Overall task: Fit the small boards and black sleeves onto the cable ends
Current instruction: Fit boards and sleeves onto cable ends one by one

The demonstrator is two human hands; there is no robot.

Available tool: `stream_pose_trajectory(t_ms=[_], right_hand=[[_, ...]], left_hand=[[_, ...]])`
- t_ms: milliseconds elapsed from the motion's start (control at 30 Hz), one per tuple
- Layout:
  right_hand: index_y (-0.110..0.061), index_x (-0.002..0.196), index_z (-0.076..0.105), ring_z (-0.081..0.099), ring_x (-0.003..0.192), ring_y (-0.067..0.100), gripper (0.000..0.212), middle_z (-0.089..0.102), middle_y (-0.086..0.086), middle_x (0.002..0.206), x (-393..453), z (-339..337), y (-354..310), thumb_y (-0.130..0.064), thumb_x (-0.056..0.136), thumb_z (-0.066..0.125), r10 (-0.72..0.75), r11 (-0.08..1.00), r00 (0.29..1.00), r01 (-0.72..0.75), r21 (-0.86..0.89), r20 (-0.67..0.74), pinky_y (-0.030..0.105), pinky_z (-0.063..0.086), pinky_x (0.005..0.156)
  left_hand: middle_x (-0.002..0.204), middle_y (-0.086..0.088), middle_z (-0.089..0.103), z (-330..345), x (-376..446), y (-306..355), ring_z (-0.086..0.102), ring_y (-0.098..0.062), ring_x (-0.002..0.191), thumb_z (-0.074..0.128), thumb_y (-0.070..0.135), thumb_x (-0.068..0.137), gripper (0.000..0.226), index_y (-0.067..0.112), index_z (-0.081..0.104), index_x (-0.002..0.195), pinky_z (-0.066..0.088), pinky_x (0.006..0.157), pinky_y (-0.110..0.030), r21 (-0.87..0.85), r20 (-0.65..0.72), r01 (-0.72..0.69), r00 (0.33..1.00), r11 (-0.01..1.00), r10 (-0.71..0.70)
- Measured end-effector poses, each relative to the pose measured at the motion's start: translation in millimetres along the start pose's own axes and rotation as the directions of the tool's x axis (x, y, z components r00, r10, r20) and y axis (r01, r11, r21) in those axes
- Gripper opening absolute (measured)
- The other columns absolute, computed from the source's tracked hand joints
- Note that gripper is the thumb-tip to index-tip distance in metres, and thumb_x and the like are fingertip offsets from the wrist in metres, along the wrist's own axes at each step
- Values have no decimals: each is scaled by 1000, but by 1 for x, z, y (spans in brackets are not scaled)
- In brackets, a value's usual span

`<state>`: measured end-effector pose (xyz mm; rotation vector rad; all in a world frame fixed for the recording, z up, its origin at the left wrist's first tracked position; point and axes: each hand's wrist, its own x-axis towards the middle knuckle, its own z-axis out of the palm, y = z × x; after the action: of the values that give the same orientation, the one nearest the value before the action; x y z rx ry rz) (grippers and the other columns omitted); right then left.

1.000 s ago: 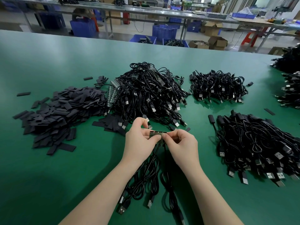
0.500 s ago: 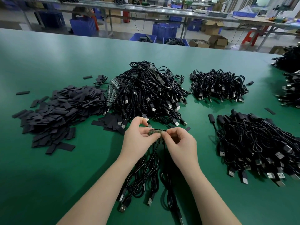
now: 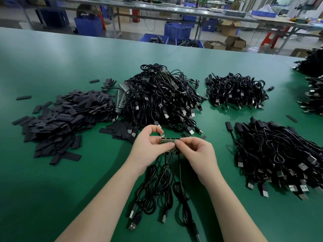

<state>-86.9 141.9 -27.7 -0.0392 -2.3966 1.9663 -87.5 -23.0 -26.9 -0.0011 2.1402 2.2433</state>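
1. The left hand has its fingers pinched on the left end of a strip of small boards.
2. The right hand has its fingers pinched on the right end of the same strip, so the two hands meet in the middle.
3. The strip is held up a little above the green bench, right in front of the person.
4. Black cables hang down from the strip and lie in loops on the bench between the two arms, with their silver plugs near the bottom.
5. Just behind the hands sits a big pile of cables.
6. More strips of boards lean on the left side of that pile.
7. To the left is a heap of flat black sleeves.
8. To the right lies another pile of cables, and a smaller pile sits farther back.
9. Beyond the bench are blue crates and cardboard boxes on the floor.
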Motion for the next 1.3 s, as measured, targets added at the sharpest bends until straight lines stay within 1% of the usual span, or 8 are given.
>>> stream_pose_trajectory(t_ms=[300, 433, 533, 667, 800, 867, 967, 1300], right_hand=[[-24, 78, 76, 62, 67, 6, 9, 72, -4, 72, -1, 0, -2, -21, 86, 76, 14, 994, 1000, -15, 105, 15, 24, 53, 67], [-20, 80, 74, 58, 64, 4, 9, 69, -7, 68, -1, 4, -2, -17, 89, 73, 1, 992, 1000, -2, 123, 8, 18, 50, 62], [-16, 83, 73, 59, 61, 1, 7, 69, -8, 67, 0, -1, -2, -14, 90, 72, 55, 971, 998, -55, 234, 8, 15, 49, 59], [-14, 86, 74, 59, 58, 1, 4, 68, -9, 64, 2, -6, -2, -15, 89, 73, 99, 952, 995, -98, 289, 11, 16, 49, 58], [-23, 79, 77, 62, 62, 1, 11, 71, -7, 69, 1, -4, -3, -16, 87, 75, 42, 966, 999, -45, 254, 15, 15, 49, 60], [-29, 76, 78, 64, 65, 1, 17, 73, -6, 72, 0, -4, -4, -16, 87, 75, 5, 978, 1000, -9, 210, 19, 14, 50, 62], [-27, 78, 78, 67, 71, 2, 15, 76, -4, 78, 0, -4, -5, -15, 86, 76, -37, 988, 999, 35, 149, 15, 15, 51, 65], [-28, 79, 76, 70, 74, 2, 12, 75, -12, 77, -2, -1, -8, -16, 82, 80, -110, 994, 993, 110, -1, -48, 13, 52, 70]], left_hand=[[91, -6, 76, 3, 0, 0, 73, -21, 84, 77, 10, 82, 35, 16, 54, 107, 57, 79, -31, -30, -18, -27, 999, 999, 26], [89, -6, 76, 7, 2, -1, 69, -13, 72, 75, 7, 83, 33, 14, 54, 108, 50, 57, -21, -210, -49, 95, 993, 973, -108], [88, -4, 76, 2, 4, 2, 71, -11, 75, 74, 9, 83, 34, 15, 55, 111, 52, 58, -21, -321, -77, 163, 977, 933, -197], [98, 10, 74, -4, 4, 1, 69, -3, 91, 76, 23, 84, 32, 30, 59, 110, 51, 80, -19, 166, -145, 5, 989, 986, 19], [114, 31, 57, 8, -3, -1, 46, 15, 115, 70, 44, 84, 27, 40, 68, 110, 32, 97, -5, 528, -56, -212, 957, 822, 283], [96, 36, 63, 11, -5, 1, 53, 19, 102, 73, 42, 82, 17, 45, 71, 99, 38, 86, 0, 521, -24, -232, 958, 821, 287], [84, 27, 70, 11, -6, 2, 65, 7, 83, 77, 30, 82, 22, 50, 68, 86, 51, 76, -12, 423, -29, -193, 974, 885, 226], [82, 30, 67, 17, -8, 3, 63, 8, 78, 75, 21, 83, 31, 49, 63, 79, 48, 69, -7, 461, -96, -199, 958, 865, 272]])
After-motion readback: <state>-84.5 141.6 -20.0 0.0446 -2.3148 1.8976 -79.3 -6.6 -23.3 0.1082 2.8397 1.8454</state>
